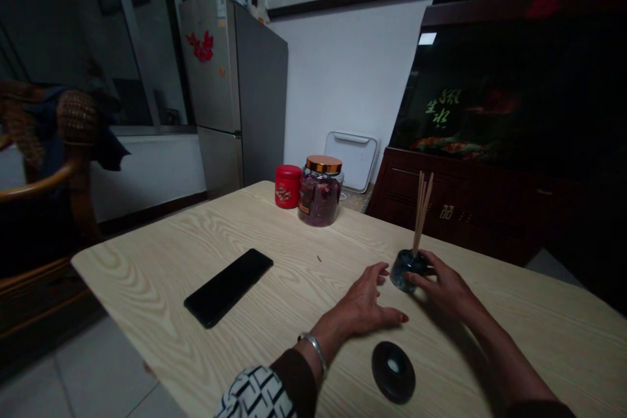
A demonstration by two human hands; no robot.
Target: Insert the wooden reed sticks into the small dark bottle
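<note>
A small dark glass jar (402, 270) holding several thin reed sticks (422, 212), like a reed diffuser, stands on the right part of the table. My right hand (448, 284) grips it from the right, thumb in front and fingers partly hidden behind. Just left of the jar is my left hand (362, 304), its thumb and fingers spread with nothing between them. A dark round disc (393, 372) with a pale centre lies nearer to me, below the left thumb.
On the wood-grain table (294, 313) a black phone (229, 287) lies to the left. A red canister (288, 186) and a copper-lidded jar of dried petals (321, 194) stand at the back. Behind are a fridge (262, 91) and a dark fish tank cabinet (431, 196).
</note>
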